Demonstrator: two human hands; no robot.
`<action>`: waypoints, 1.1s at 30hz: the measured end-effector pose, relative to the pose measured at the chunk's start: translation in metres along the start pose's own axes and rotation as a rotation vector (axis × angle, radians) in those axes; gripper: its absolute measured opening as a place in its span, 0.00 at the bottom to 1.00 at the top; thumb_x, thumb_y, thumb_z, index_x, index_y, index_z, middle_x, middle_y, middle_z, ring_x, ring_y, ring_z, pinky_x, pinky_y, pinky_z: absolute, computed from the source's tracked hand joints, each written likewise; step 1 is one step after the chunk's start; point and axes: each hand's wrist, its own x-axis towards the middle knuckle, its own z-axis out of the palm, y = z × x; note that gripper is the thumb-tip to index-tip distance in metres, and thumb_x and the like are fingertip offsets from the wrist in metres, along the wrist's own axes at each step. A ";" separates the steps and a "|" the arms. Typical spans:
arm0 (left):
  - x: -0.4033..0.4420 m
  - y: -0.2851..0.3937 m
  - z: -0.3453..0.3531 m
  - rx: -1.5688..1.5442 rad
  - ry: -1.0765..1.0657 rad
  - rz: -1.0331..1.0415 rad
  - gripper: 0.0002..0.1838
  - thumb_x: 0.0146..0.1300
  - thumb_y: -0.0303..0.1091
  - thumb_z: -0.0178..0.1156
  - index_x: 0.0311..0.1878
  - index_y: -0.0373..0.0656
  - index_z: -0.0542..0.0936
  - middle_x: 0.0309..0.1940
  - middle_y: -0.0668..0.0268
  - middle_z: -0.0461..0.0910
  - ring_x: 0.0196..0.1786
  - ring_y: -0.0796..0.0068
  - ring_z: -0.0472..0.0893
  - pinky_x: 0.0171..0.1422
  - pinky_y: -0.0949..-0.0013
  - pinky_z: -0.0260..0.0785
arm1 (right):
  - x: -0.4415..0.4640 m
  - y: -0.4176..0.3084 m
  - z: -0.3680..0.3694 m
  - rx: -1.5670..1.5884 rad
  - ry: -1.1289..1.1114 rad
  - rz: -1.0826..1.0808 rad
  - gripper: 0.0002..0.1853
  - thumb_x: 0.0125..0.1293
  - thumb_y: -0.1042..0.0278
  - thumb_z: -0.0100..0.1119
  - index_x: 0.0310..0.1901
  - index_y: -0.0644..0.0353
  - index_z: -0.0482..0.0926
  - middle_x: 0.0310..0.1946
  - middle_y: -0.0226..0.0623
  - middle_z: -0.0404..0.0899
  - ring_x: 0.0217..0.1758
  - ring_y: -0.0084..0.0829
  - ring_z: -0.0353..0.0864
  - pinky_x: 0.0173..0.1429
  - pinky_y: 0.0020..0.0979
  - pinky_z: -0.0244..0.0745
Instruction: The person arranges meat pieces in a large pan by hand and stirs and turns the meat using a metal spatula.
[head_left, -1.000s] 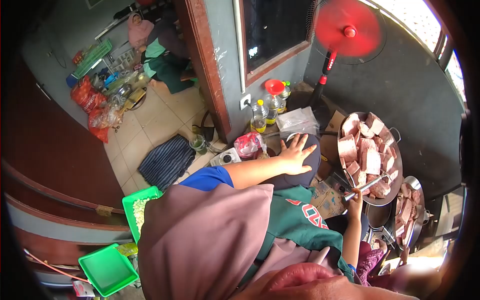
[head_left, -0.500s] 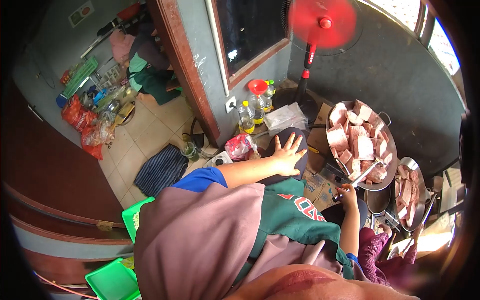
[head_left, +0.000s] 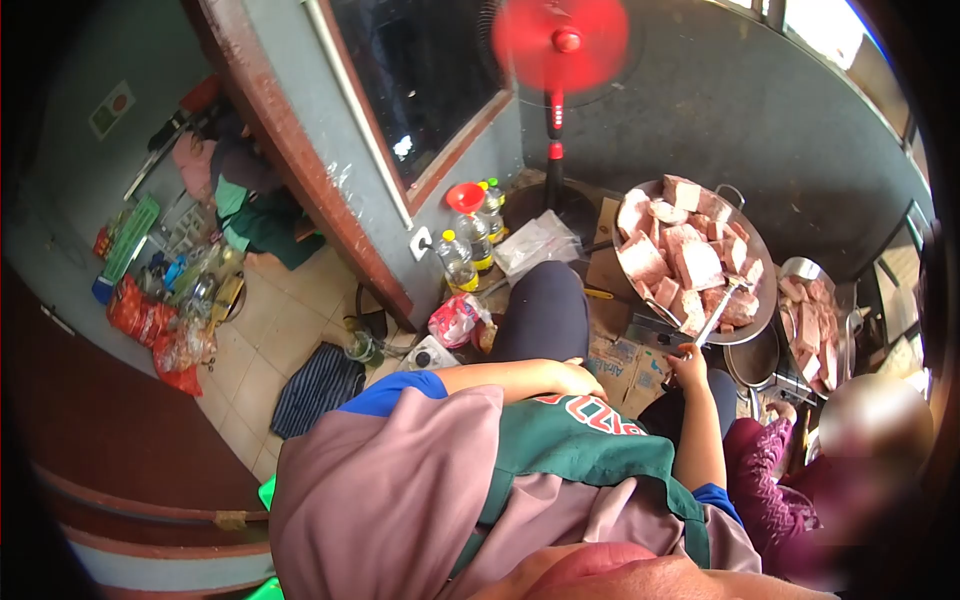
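My right hand (head_left: 688, 367) is closed round the dark handle of a long metal spatula (head_left: 713, 316). The spatula's head rests among pinkish-brown meat-like chunks (head_left: 697, 262) heaped in a large round wok (head_left: 764, 300). Across my lap, my left hand (head_left: 577, 381) lies against the green apron (head_left: 560, 440), below my raised dark knee (head_left: 543, 315). Its fingers are bent inward and mostly hidden, so what they touch is unclear.
Another person's purple sleeve (head_left: 760, 460) is close on my right, near a second pan of chunks (head_left: 812, 325). Bottles (head_left: 457, 262), a red funnel (head_left: 465, 197) and a running red fan (head_left: 560, 42) stand ahead. Another person (head_left: 255, 200) crouches beyond the doorway.
My left hand has left my knee, where its fingers were spread, and drawn back to the apron. My right hand keeps the spatula. The view has shifted, and the nearby person's head has come into view.
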 end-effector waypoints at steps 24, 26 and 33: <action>-0.096 -0.067 -0.098 -1.000 1.944 0.264 0.30 0.62 0.24 0.53 0.69 0.38 0.60 0.59 0.53 0.71 0.61 0.66 0.72 0.66 0.66 0.61 | -0.007 0.006 -0.008 -0.075 0.136 0.022 0.50 0.47 0.72 0.74 0.70 0.66 0.53 0.39 0.51 0.82 0.32 0.36 0.85 0.34 0.33 0.80; -0.105 -0.058 -0.101 -0.936 2.069 0.206 0.36 0.63 0.26 0.54 0.73 0.39 0.53 0.69 0.49 0.61 0.71 0.64 0.62 0.73 0.64 0.53 | -0.012 -0.001 -0.009 -0.070 0.150 -0.019 0.48 0.48 0.75 0.72 0.70 0.70 0.53 0.36 0.50 0.83 0.26 0.33 0.86 0.27 0.31 0.80; -0.078 -0.071 -0.088 -0.820 2.165 -0.053 0.41 0.62 0.31 0.57 0.75 0.39 0.48 0.74 0.49 0.51 0.76 0.60 0.52 0.77 0.63 0.45 | -0.034 -0.027 -0.023 -0.093 0.114 0.067 0.49 0.47 0.70 0.74 0.69 0.70 0.56 0.38 0.50 0.83 0.29 0.32 0.86 0.33 0.32 0.81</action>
